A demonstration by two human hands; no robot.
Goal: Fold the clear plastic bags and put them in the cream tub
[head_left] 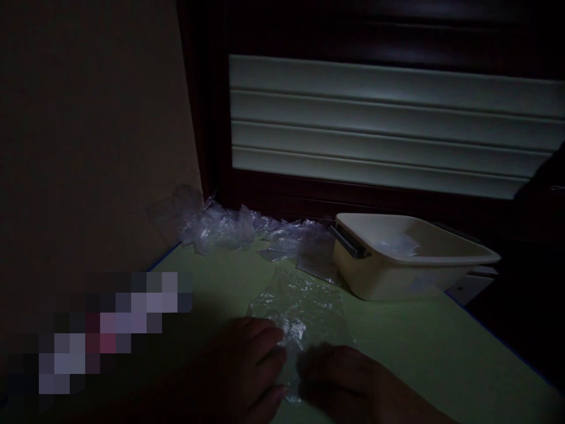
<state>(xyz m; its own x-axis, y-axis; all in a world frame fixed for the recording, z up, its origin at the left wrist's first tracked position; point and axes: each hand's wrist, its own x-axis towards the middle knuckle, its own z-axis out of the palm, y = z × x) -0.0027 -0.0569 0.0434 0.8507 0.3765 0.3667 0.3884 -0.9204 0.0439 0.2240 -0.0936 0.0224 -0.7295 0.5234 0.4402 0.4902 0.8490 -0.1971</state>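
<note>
A clear, crinkled plastic bag [304, 297] lies flat on the green tabletop [441, 353] at the lower middle. My left hand [251, 368] rests on the bag's left side, fingers bent and somewhat apart, pointing right. On the right side of the same bag is my right hand [344, 377]; its fingers are curled together, and their tips are dark and blurred. A small gap with shiny plastic separates the hands. Whether the right fingers pinch the plastic is too dark to tell.
Crumpled clear bags [225, 227] are heaped along the table's back edge. A cream tub [397, 280] with dark handles stands at back right, some plastic inside. Behind are a slatted panel [375, 126] and a wall [97, 129]. A pixelated patch covers the left.
</note>
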